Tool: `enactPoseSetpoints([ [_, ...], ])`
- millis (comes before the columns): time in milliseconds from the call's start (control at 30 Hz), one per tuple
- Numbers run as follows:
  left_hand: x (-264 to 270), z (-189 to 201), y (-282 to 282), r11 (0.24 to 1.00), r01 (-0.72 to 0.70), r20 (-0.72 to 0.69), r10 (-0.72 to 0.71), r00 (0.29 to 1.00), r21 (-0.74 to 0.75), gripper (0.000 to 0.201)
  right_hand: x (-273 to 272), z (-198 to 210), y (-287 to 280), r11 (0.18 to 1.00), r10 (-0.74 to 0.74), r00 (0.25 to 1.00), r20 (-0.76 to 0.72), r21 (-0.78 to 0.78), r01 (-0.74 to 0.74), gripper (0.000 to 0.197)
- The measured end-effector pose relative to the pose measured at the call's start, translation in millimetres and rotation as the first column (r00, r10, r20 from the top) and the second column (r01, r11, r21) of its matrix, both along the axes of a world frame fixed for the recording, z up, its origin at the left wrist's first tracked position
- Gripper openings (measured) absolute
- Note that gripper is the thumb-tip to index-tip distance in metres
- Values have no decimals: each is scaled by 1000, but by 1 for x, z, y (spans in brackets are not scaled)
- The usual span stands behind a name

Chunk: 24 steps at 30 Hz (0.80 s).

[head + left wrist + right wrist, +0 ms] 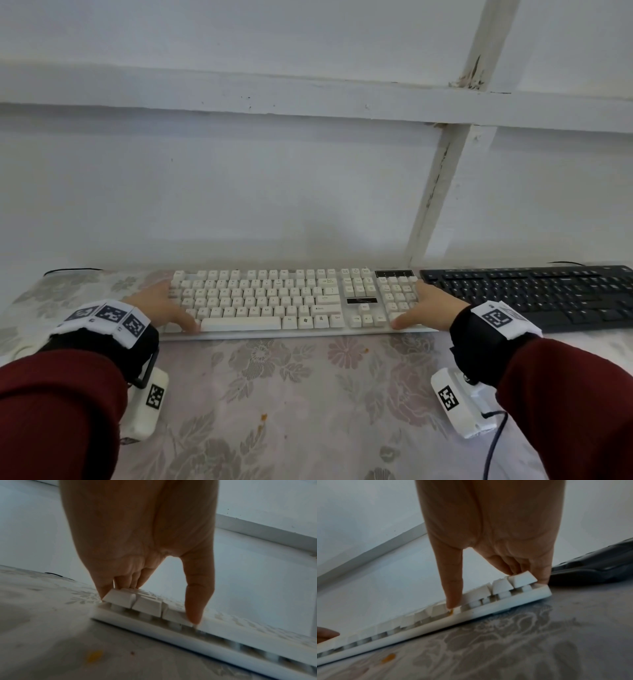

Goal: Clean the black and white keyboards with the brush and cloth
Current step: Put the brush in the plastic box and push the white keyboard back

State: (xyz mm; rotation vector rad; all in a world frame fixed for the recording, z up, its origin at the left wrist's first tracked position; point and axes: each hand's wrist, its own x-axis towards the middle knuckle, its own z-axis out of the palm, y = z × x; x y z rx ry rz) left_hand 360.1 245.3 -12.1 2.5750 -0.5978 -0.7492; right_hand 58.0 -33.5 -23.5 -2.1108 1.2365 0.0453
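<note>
The white keyboard [260, 298] lies across the table near the wall, with the black keyboard [534, 294] close against its right end. My left hand [161, 305] rests on the white keyboard's left end. Its fingers are straight on the keys and its thumb is on the front row by the space bar. My right hand [431, 308] rests the same way on the number-pad end. The wrist views show the left hand [137, 534] and right hand [488, 527] with straight fingers touching the white keyboard's keycaps [147, 605] [501, 586]. No brush or cloth is in view.
A floral tablecloth [291, 394] covers the table and has a small orange stain [263, 417]. A white wall with a ledge rises right behind the keyboards. A dark cable [493, 442] hangs from my right wrist camera at the lower right.
</note>
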Motion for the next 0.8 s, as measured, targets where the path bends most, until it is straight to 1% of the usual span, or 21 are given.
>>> enactPoseSetpoints([
  [67, -1, 1, 1, 1000, -12, -2, 12, 1000, 15, 98, 1, -2, 1, 1000, 1, 1000, 4, 4, -1, 97],
  [200, -5, 4, 2, 1000, -14, 12, 14, 1000, 27, 95, 2, -5, 2, 1000, 7, 1000, 3, -2, -7, 84],
  [233, -6, 5, 3, 999, -17, 30, 16, 999, 47, 93, 2, -6, 2, 1000, 15, 1000, 2, -8, -15, 83],
  [300, -9, 6, 4, 997, -31, 72, 25, 997, 76, 81, 1, -6, 3, 1000, 29, 1000, 3, -9, -29, 81],
  [400, -16, 8, 6, 995, -33, 112, 23, 993, 90, 78, 0, -4, 5, 999, 46, 999, 3, -22, -46, 77],
  [467, -27, 12, 7, 996, -25, 148, 11, 989, 89, 76, -2, -1, 9, 997, 51, 999, 10, -55, -51, 80],
  [500, -34, 14, 8, 996, -21, 169, 6, 986, 88, 74, -2, 0, 11, 995, 54, 999, 5, -83, -54, 77],
  [567, -48, 19, 11, 996, -6, 205, -11, 979, 85, 73, -5, 8, 23, 986, 88, 996, -27, -137, -90, 64],
  [600, -54, 22, 13, 997, 9, 209, -24, 978, 72, 74, -5, 14, 31, 980, 116, 992, -47, -156, -122, 61],
  [667, -69, 30, 20, 999, 41, 212, -47, 976, 34, 76, -6, 27, 50, 966, 178, 983, -50, -180, -184, 62],
  [733, -87, 42, 31, 996, 91, 231, -87, 969, -8, 76, -7, 40, 76, 957, 235, 972, -5, -176, -232, 58],
  [800, -102, 53, 46, 986, 154, 232, -134, 964, -70, 73, -6, 51, 109, 951, 274, 962, 24, -159, -267, 72],
])
